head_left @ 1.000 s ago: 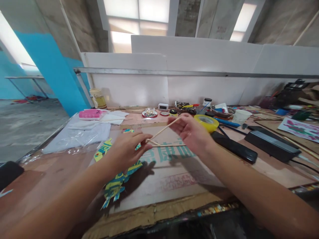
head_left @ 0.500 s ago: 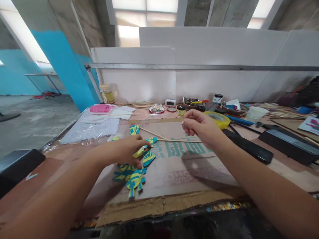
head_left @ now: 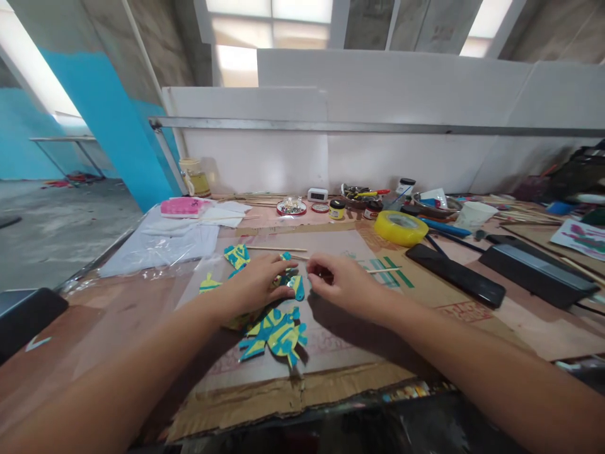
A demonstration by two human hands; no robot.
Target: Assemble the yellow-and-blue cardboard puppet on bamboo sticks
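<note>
Hands (head_left: 302, 280) together — over painted cutouts (head_left: 286, 334).

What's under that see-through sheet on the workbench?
Under the clear sheet is brown cardboard, with red print showing through. Whatever lies beneath the left hand and the painted cutouts is covered.

Fairly bright daylight. Bright, nearly blown-out pale window panes (head_left: 269, 31) at top; dark soft shadows of hands and forearms fall toward the viewer on the brown cardboard sheet (head_left: 326, 384). Glare on the crinkled clear plastic film (head_left: 172, 247). Wide-angle stretch at edges, forearms elongated. Slight blur overall, fine print soft.
</note>
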